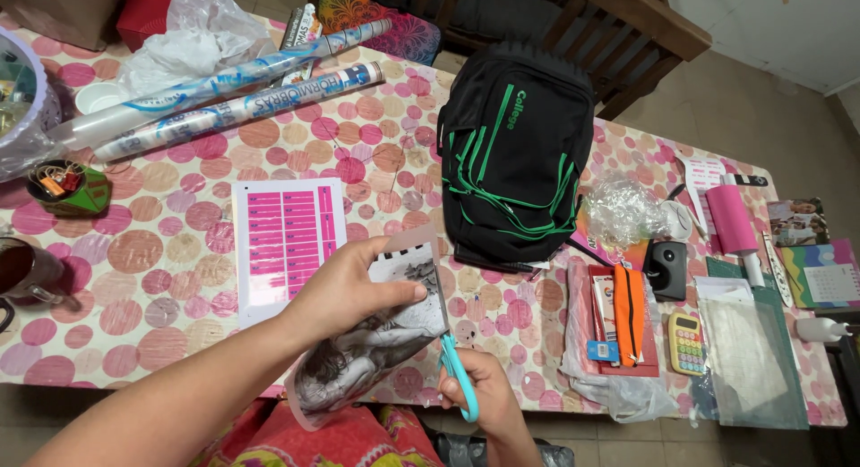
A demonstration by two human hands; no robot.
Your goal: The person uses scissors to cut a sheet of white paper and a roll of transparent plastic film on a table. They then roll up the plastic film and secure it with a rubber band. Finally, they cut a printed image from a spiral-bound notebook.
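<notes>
A printed sheet [376, 342] with a grey drawing is held up by the left hand [354, 292], while teal-handled scissors [459, 377] are gripped by the right hand [479, 400] at its lower edge, above a table [161, 315] covered in pink dots. A black backpack [515, 154] is laid beyond, beside a pink label sheet [282, 243].

My left hand [354, 292] reaches in from the near left, forearm bare, fingers pinched shut with thumb on top. My right hand [479, 397] sits nearer, curled closed, knuckles up.

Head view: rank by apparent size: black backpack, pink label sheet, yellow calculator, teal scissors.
1. black backpack
2. pink label sheet
3. yellow calculator and teal scissors: look alike, scissors partly hidden by the right hand and nearer the camera, so unranked.
</notes>
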